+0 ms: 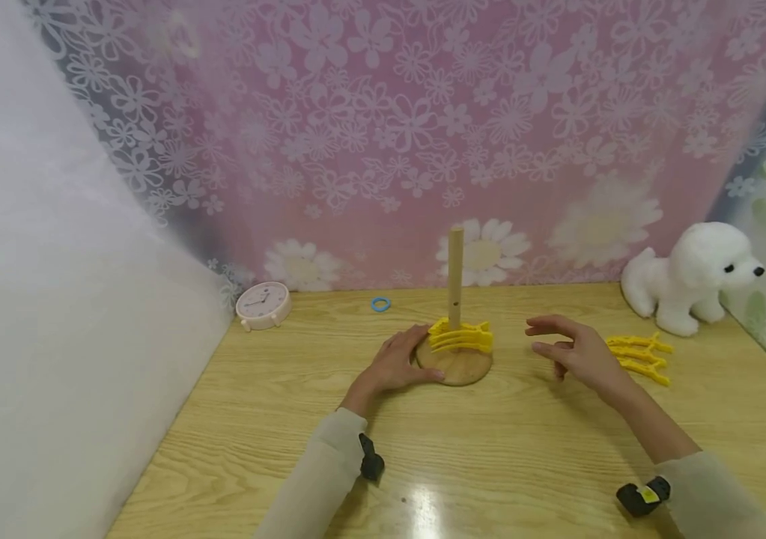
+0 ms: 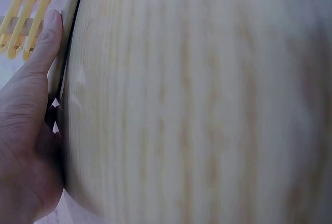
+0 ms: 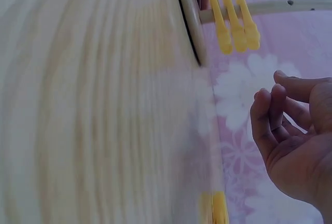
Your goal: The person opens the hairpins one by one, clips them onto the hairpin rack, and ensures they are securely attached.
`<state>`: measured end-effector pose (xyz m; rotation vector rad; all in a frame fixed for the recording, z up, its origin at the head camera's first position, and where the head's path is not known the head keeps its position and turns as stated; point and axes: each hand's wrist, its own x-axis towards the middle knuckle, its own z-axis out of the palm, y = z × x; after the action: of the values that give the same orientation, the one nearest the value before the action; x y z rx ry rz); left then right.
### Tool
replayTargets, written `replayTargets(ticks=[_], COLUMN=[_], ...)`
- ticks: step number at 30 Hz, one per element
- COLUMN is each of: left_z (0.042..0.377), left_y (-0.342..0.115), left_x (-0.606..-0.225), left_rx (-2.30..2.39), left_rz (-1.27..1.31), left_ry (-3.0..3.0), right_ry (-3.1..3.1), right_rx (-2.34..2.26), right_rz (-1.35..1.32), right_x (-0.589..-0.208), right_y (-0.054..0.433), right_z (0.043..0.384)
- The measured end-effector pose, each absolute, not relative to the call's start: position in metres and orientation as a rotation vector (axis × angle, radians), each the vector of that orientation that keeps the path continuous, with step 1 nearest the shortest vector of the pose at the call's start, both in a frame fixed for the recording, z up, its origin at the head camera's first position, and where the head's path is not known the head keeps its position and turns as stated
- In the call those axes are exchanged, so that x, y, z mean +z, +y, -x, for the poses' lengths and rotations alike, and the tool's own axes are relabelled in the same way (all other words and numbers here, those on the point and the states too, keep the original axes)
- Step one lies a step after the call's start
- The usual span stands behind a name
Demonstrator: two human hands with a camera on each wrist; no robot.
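A wooden stand has a round base and an upright post. Three curved yellow plastic pieces are stacked low around the post; the right wrist view shows these yellow pieces one above another. My left hand holds the base at its left edge, thumb at the front and fingers toward the back. The left wrist view has that thumb along the rim. My right hand is in the air right of the stand, fingers loosely bent with nothing between them. Behind it on the table lie more yellow pieces, partly hidden by the hand.
A blue ring lies toward the back of the wooden table. At the back left stands a pink clock, and a white plush dog sits at the back right. A flowered curtain hangs behind the table.
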<state>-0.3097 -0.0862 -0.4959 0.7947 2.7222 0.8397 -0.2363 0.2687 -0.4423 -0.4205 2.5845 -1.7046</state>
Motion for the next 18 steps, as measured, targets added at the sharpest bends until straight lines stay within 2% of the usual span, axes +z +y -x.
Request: replayTargets(ticks=[18], left_z=[0.313], left_y=[-0.087], left_x=[-0.499], left_rx=[0.829], left_rz=[-0.785], left_ry=[2.728], right_ry=[2.797], right_rx=[-1.479], right_rz=[0.243], right_x=[-0.463], right_y=[0.372], right_z=[0.209])
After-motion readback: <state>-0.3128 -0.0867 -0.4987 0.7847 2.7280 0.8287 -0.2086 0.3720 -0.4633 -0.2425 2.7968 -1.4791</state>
